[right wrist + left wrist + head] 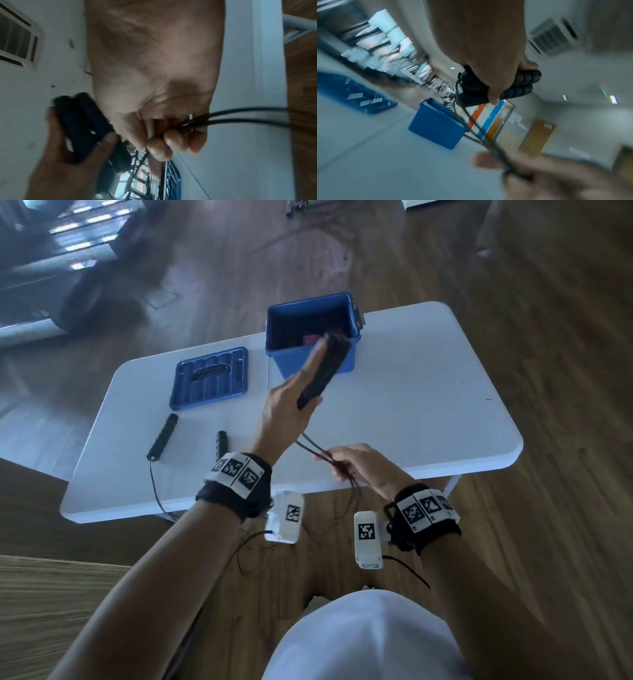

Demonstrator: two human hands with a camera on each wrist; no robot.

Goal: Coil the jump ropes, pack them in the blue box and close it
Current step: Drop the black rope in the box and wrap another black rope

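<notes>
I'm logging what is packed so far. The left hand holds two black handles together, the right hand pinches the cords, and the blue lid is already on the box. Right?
Not quite: the blue lid is not on the blue box; the head view shows it lying flat on the white table to the box's left, box open. The left hand does hold two black handles together, and the right hand pinches the cords.

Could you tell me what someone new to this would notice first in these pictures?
First, the left hand, raised mid-table, holds two black rope handles together, while the right hand at the near edge pinches their cords. Behind stands the open blue box, its lid flat to the left, and another rope's handles lie nearby.
</notes>
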